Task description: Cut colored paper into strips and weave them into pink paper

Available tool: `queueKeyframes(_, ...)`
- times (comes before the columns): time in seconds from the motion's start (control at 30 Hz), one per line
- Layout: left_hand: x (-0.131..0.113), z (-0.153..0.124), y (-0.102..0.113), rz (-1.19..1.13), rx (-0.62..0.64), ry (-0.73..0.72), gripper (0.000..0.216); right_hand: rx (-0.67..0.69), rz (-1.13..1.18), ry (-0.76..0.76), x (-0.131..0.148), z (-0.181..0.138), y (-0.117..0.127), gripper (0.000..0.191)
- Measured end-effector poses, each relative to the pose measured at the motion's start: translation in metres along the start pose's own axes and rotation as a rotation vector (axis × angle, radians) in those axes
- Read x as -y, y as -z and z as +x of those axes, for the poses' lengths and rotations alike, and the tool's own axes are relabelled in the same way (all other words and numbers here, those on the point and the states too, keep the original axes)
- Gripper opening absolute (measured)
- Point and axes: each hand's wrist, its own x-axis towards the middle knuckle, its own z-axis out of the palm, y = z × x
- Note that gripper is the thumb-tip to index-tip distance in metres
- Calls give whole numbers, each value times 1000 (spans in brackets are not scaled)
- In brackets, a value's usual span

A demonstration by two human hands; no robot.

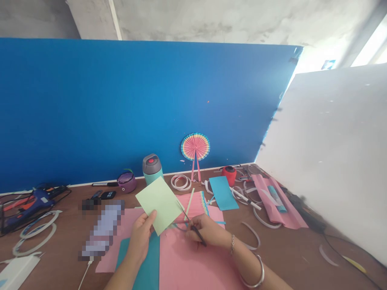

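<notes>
In my left hand (145, 229) is a pale green sheet of paper (159, 203), pinched at its lower left edge with the thumb on top. My right hand (203, 230) grips a pair of scissors (198, 235) with dark handles. Their blades point up and left, close to the sheet's right edge; whether they touch it I cannot tell. Beneath both hands lie large pink paper (193, 257) and teal paper (142, 266). Pleated pink paper (192, 201) with yellow and blue edging and a narrow pale green strip (190, 203) lie just behind the scissors.
A round folded paper fan (195, 147) leans on the blue partition (121, 108). A teal bottle (152, 169), tape roll (180, 182), red container (229, 175) and blue paper (223, 193) stand or lie behind. On the left are a glue gun (39, 201) and a blurred-out phone (102, 229).
</notes>
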Motion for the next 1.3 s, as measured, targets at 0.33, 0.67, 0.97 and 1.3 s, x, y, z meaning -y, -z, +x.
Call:
queueKeyframes(0.33, 0, -1, 1, -4, -6, 8, 47, 14, -16, 20, -1, 0, 1, 18)
queueKeyframes(0.67, -2, -2, 0, -24, 5, 27, 49, -3, -18, -7, 0, 1, 2, 12)
queueKeyframes(0.97, 0, -1, 2, -26, 19, 23, 49, 0, -17, -11, 0, 1, 2, 12)
queueKeyframes(1.3, 0, -1, 2, 19, 49, 27, 49, 13, 55, -41, 0, 0, 1, 17)
